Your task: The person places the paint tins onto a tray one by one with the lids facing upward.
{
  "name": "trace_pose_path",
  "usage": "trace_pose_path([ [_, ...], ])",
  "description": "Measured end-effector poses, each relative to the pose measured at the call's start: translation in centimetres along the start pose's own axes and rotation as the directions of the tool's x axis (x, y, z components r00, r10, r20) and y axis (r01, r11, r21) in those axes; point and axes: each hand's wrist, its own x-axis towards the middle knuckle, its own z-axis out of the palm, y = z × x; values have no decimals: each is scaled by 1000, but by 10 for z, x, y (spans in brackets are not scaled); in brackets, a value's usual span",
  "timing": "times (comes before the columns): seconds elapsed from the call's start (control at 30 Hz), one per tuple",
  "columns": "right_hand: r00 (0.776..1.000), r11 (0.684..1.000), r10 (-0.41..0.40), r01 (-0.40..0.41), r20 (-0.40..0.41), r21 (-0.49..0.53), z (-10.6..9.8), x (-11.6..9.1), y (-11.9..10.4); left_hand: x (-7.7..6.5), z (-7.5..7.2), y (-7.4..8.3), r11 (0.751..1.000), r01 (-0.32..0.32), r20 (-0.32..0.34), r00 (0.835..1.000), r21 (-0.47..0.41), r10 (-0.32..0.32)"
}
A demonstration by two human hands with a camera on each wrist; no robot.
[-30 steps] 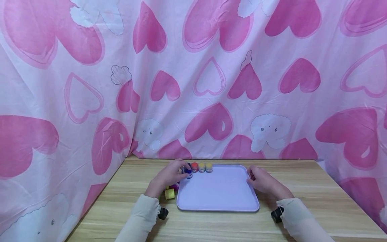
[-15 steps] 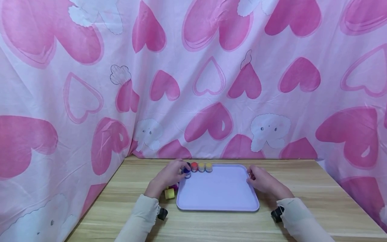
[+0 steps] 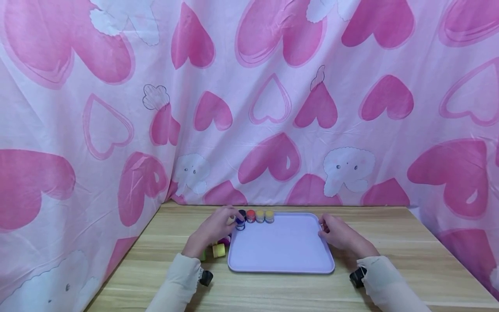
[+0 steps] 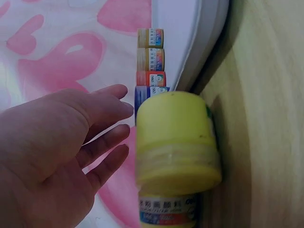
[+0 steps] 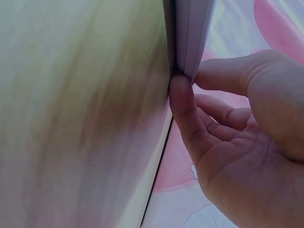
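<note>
A blue paint jar (image 3: 240, 225) stands at the left edge of the lilac tray (image 3: 280, 249), in front of a darker jar (image 3: 242, 213). My left hand (image 3: 215, 226) is right beside it, its index finger over the lid. In the left wrist view the fingers of that hand (image 4: 61, 142) are spread and loosely bent, fingertips by a blue jar (image 4: 141, 97), gripping nothing. At the tray's right side my right hand (image 3: 339, 234) holds the rim. The right wrist view shows the thumb and a finger of this hand (image 5: 247, 137) pinching the tray edge (image 5: 192, 38).
Along the tray's back edge stand a red jar (image 3: 251, 216) and two yellowish jars (image 3: 260, 216). Left of the tray, on the wooden table (image 3: 156, 260), are a yellow jar (image 3: 218, 250), a purple jar (image 3: 225, 240) and something green (image 3: 202, 255). A heart-patterned cloth (image 3: 269, 156) hangs behind.
The blue jar has shifted slightly left on the tray, in line with the darker jar. My left hand has loosened from it and drawn back a little left. The right hand stays put.
</note>
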Motion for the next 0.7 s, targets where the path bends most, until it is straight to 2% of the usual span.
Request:
trace_pose_path([
  [0.27,1000,1000,-15,15,-4,-11,-1,0,1,-9,-12,-5,999,10,-22,1000,-32,-10],
  [0.4,1000,1000,-5,5,-3,0,-1,0,1,-14,-15,-8,998,21,-12,1000,-51,-22],
  [0.6,1000,1000,-7,7,-4,1,0,-1,0,-25,-18,-12,993,76,58,996,-87,-72],
  [0.7,1000,1000,-10,10,-7,0,1,-1,1,-29,-18,-13,993,81,103,992,-87,-72],
])
